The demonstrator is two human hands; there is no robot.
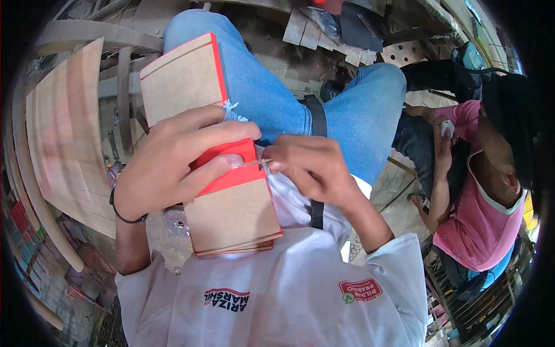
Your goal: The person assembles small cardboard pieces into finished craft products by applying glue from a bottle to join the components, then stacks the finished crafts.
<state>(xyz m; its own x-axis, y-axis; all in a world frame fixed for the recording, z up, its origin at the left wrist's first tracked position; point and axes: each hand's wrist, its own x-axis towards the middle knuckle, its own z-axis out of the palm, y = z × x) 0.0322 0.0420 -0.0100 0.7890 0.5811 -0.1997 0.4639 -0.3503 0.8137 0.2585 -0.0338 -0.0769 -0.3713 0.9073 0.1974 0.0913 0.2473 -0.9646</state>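
Note:
My left hand [185,156] is closed around a red-edged brown board [234,214], its thumb pressed on the red strip across the board's upper part. A second board with red edges [185,75] lies beyond my knuckles, against my thigh. Light-blue frayed cloth [232,113] pokes out beside the fingers of that hand. Close to the board's right edge, my right hand [312,168] pinches a thin pale strip [252,164], whose other end runs to my left thumb. I cannot make out what the strip is made of.
A large thin wooden sheet [69,139] leans at the left. To the right sits another person in a pink shirt [480,231], holding a small white object [447,128]. Wood offcuts [309,32] lie at the top, past my jeans-clad knees.

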